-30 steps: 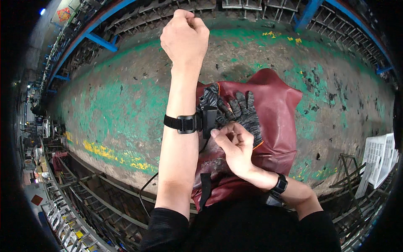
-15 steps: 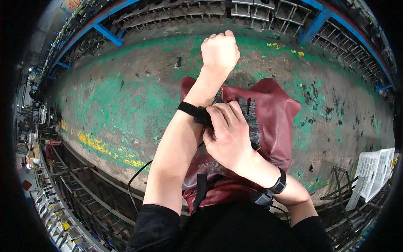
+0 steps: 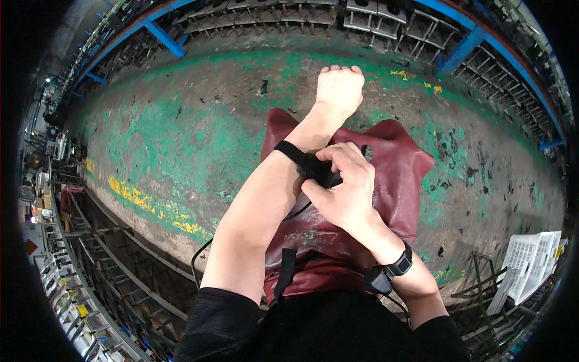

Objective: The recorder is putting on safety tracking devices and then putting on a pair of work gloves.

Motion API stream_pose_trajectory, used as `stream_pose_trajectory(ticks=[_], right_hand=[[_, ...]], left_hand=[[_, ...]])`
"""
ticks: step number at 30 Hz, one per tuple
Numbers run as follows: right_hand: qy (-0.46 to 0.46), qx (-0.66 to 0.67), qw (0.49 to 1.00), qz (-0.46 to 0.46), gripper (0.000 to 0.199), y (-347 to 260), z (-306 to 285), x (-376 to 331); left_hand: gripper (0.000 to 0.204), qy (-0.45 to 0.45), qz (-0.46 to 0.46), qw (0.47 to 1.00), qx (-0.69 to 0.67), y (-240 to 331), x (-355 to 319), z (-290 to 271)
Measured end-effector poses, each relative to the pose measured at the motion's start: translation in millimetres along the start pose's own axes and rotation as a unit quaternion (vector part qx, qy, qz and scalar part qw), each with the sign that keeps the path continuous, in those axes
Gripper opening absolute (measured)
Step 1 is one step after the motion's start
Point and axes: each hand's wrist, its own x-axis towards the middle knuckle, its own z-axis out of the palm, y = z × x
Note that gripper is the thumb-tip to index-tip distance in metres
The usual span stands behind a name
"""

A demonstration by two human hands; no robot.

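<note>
My left hand [image 3: 339,90] is stretched out in front, curled into a fist with nothing showing in it. A black wrist strap [image 3: 292,153] goes round my left forearm below the wrist. My right hand [image 3: 344,190] grips the dark unit on this strap between thumb and fingers, partly hiding it. A thin black cable runs from beneath the unit, under my left forearm. My right wrist carries another black strap [image 3: 400,260] with a small black box [image 3: 379,281] and its own cable. A maroon apron [image 3: 392,175] covers my lap under both arms.
Blue-framed racks [image 3: 467,51] with metal parts line the far side. A long metal frame [image 3: 114,253] runs along the left. A white plastic crate [image 3: 534,265] stands at the right beside metal bars. The worn green floor [image 3: 187,145] has yellow markings.
My left fist has shifted right and nearer, its forearm with it. My right hand has moved slightly right and now pinches the strap's unit. The grey gloves on the apron have become mostly hidden.
</note>
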Motion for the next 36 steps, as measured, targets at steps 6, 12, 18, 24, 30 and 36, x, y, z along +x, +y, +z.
stream_pose_trajectory(ticks=[6,12,18,24,30,36], right_hand=[[-0.012,-0.037,0.999,0.028,0.030,-4.2,-10.5,8.1],[-0.053,-0.056,0.992,0.096,0.030,-13.8,-17.9,16.5],[-0.045,-0.030,0.995,0.086,0.032,-13.0,-14.8,0.4],[-0.021,0.047,0.990,0.134,0.034,0.6,-10.9,-12.5],[0.006,0.032,0.994,0.100,0.032,-2.4,-21.4,-12.2],[-0.063,-0.047,0.987,0.140,0.031,-12.2,-26.7,-7.7]], left_hand=[[0.023,-0.034,0.069,0.997,0.001,14.9,-7.5,14.5],[0.024,-0.051,0.086,0.995,0.001,20.5,-5.9,20.6],[0.021,-0.069,-0.059,0.991,-0.098,12.2,14.4,3.7],[0.022,-0.077,-0.113,0.976,-0.167,12.1,23.8,-3.4],[0.023,-0.039,0.033,0.998,-0.026,38.4,5.1,21.0],[0.016,-0.125,0.143,0.982,0.010,61.2,-25.0,38.2]])
